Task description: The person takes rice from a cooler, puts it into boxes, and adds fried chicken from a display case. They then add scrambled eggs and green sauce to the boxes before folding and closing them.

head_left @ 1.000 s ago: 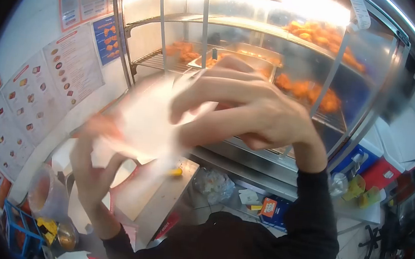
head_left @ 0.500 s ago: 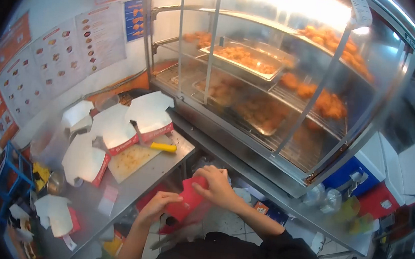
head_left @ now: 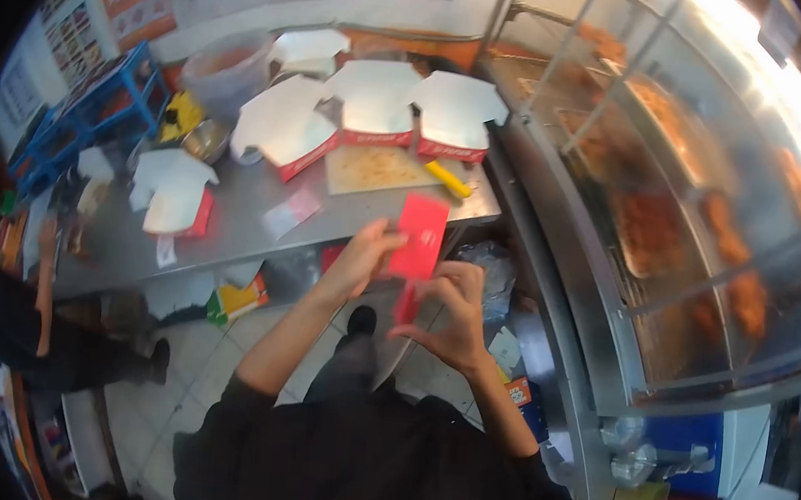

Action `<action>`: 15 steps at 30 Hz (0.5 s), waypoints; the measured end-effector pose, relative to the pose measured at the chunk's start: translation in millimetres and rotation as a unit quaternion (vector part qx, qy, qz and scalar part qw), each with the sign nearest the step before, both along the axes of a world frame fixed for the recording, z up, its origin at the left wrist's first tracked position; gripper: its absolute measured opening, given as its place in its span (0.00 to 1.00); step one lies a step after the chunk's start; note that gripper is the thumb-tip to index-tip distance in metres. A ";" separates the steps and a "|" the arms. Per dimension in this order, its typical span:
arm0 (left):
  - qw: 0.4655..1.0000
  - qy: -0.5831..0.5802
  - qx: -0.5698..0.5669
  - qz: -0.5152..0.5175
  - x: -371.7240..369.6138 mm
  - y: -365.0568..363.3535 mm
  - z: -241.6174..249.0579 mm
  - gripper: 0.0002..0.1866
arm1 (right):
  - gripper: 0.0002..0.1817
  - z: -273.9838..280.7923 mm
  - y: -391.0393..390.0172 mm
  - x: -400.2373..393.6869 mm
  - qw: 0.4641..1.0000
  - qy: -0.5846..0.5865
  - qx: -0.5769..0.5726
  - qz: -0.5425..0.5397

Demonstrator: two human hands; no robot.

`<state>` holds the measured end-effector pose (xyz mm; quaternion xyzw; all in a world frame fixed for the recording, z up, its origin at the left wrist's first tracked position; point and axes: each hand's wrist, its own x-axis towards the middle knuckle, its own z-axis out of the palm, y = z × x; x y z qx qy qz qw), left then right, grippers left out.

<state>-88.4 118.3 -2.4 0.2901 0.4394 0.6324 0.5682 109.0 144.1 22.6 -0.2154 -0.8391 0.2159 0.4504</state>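
A red folded carton (head_left: 420, 236) is held up between my two hands, in front of the steel table's edge. My left hand (head_left: 368, 258) grips its left side with the fingers pressed together. At the carton's lower right is my right hand (head_left: 455, 315), its thumb and fingers curved around a narrow red flap (head_left: 406, 303). Beyond the carton, open red-and-white boxes (head_left: 373, 99) stand in a row by a cutting board (head_left: 379, 171). A yellow-handled tool (head_left: 448, 178) lies at the board's right end.
A glass display case (head_left: 658, 178) with trays of fried food fills the right side. Another person in dark clothes (head_left: 36, 331) stands at the far left by the steel table (head_left: 240, 215). A blue crate (head_left: 105, 111) and a plastic-lined tub (head_left: 228, 65) are at the back left.
The view has swung left, bringing the other person into sight. The red carton is now more upright, and my right hand has moved from its top to its lower right.
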 end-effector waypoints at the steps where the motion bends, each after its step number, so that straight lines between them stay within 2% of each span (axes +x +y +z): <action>1: 0.997 -0.064 0.038 0.025 0.2 0.6 13.9 0.15 | 0.18 3.0 0.3 -11.3 0.995 -0.009 0.006 0.094; 2: 0.988 -0.127 0.079 0.048 2.6 -1.9 30.4 0.17 | 0.17 -6.6 12.7 -22.3 0.991 0.061 0.079 0.087; 3: 0.987 -0.129 0.076 0.057 3.1 -3.8 38.0 0.17 | 0.17 -2.9 20.6 -26.0 0.991 0.059 0.074 0.096; 5: 0.978 0.063 0.186 0.067 2.4 -3.6 47.7 0.18 | 0.17 10.9 39.8 -27.3 0.979 0.115 0.149 0.079; 6: 0.966 0.141 0.190 0.103 4.0 -3.7 39.7 0.18 | 0.17 17.9 46.4 -28.2 0.978 0.113 0.149 0.086; 8: 0.957 0.177 0.181 0.140 33.1 -6.9 26.6 0.17 | 0.19 29.1 53.5 -32.7 0.983 0.084 0.160 0.011; 9: 0.947 0.211 0.171 0.169 43.0 -10.0 22.3 0.17 | 0.19 29.5 51.9 -36.9 0.984 0.084 0.158 0.016; 10: 0.947 0.212 0.169 0.174 42.3 -13.6 19.9 0.17 | 0.23 29.4 49.0 -42.8 0.988 0.142 -0.003 0.056; 11: 0.927 0.265 0.188 0.185 39.2 -16.3 18.4 0.13 | 0.27 31.1 45.9 -50.4 0.963 0.194 -0.162 0.094; 12: 0.905 0.317 0.207 0.196 34.6 -17.8 16.4 0.12 | 0.34 58.5 27.0 -56.2 0.920 0.238 -0.283 0.130; 13: 0.904 0.315 0.204 0.203 25.8 -21.1 7.2 0.12 | 0.34 52.1 31.5 -52.3 0.920 0.233 -0.285 0.135; 15: 0.915 0.297 0.137 0.236 -8.7 -36.9 -35.7 0.16 | 0.39 31.6 49.9 -34.6 0.971 0.023 -0.145 0.187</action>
